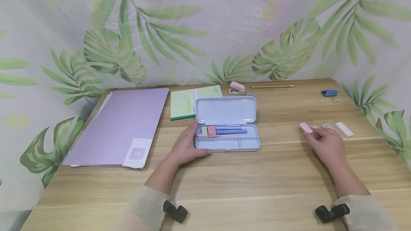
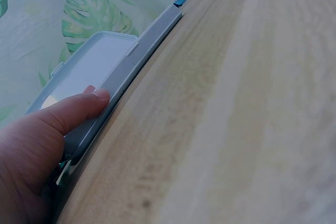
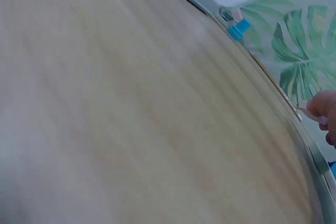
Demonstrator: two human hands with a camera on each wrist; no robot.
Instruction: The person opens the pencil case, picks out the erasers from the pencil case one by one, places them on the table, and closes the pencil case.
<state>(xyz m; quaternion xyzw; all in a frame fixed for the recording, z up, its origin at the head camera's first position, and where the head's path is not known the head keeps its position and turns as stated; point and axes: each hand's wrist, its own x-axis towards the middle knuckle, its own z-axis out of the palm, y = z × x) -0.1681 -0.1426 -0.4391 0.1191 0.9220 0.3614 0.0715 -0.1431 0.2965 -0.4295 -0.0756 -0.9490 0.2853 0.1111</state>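
Observation:
A light-blue pencil case stands with its lid up. Its back compartment contains blue pens, a pink block eraser and a pale green one. My left hand grips the case by its left end, thumb along the front wall. Off to the right, my right hand pinches a small pink-and-white eraser between thumb and fingers. Just beyond that hand lie a white eraser and a small patterned block, partly covered by the fingers.
A lilac folder covers the table's left side. Behind the case are a green notebook and a pink stapler. Along the back edge lies a pencil, with a blue binder clip at the far right.

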